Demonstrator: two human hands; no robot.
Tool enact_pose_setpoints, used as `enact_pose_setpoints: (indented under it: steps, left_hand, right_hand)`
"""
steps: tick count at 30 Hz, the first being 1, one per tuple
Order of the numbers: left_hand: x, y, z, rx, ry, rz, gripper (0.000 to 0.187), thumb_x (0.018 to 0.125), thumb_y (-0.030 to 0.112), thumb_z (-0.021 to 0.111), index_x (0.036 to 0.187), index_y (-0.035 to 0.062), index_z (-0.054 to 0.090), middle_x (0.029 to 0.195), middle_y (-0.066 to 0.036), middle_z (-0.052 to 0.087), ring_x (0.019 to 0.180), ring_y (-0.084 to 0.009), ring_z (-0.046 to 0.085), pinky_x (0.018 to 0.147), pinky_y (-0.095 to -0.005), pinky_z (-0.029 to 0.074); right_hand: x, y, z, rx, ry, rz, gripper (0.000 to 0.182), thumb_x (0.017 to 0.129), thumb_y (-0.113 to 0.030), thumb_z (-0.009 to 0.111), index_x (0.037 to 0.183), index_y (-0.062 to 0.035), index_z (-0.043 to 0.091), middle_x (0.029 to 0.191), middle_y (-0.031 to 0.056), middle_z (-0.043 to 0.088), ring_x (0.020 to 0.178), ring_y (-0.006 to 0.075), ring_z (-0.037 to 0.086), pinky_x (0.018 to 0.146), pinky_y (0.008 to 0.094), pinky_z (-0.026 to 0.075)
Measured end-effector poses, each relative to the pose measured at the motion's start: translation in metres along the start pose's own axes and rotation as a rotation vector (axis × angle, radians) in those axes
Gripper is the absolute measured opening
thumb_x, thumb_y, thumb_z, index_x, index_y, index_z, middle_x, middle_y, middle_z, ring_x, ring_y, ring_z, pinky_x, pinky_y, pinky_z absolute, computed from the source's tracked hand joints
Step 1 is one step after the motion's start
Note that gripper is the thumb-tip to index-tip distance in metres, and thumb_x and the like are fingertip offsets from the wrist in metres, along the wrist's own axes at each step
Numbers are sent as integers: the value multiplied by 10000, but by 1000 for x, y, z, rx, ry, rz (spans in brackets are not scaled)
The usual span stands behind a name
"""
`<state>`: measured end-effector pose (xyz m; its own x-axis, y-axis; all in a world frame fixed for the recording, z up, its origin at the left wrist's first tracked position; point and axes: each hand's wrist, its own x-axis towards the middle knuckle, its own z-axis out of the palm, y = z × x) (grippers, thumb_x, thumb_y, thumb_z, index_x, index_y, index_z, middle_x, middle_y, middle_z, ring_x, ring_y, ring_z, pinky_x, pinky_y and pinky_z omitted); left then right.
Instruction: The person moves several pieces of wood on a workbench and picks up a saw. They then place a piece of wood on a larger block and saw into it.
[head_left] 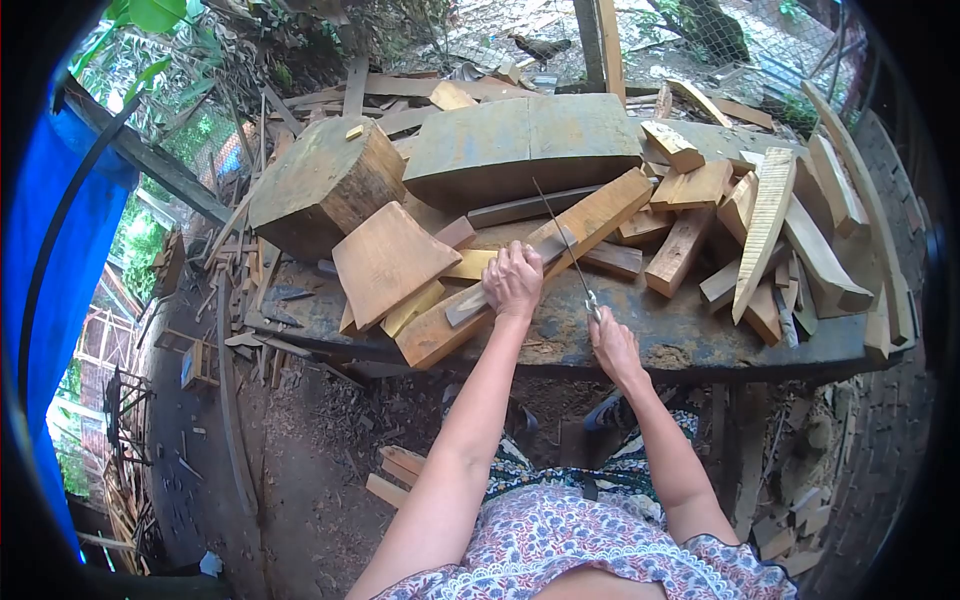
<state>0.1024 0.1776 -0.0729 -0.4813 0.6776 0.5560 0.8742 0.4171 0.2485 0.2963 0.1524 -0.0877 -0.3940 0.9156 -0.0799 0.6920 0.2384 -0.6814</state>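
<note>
My left hand [513, 282] is closed over a narrow grey-brown wood strip [467, 305], pressing it on top of a long squared timber [600, 212]. The timber lies diagonally across the workbench. In my right hand [614, 345] is the handle of a thin-bladed saw [565, 238]. Its blade points up and away to the left, across the strip and the timber, just right of my left hand. A flared wooden block [392, 262] rests left of my left hand.
Two big timber blocks [520, 145] [325, 180] stand at the back of the workbench [560, 345]. Many offcuts [685, 250] are heaped at the right. A blue tarp [80, 230] hangs at the far left. Scraps lie on the ground.
</note>
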Motion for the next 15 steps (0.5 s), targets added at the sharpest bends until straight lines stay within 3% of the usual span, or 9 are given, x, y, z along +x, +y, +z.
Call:
enact_pose_setpoints:
  steps: [15]
  left_hand:
    - [1, 0, 1, -4, -9, -5, 275, 862, 270, 479, 915, 71, 661, 821, -120, 664, 755, -312, 632, 705, -437, 484]
  right_hand:
    - [0, -3, 3, -42, 17, 17, 235, 957, -288, 440, 1020, -63, 458, 778, 279, 621, 792, 485, 596, 681, 586, 438]
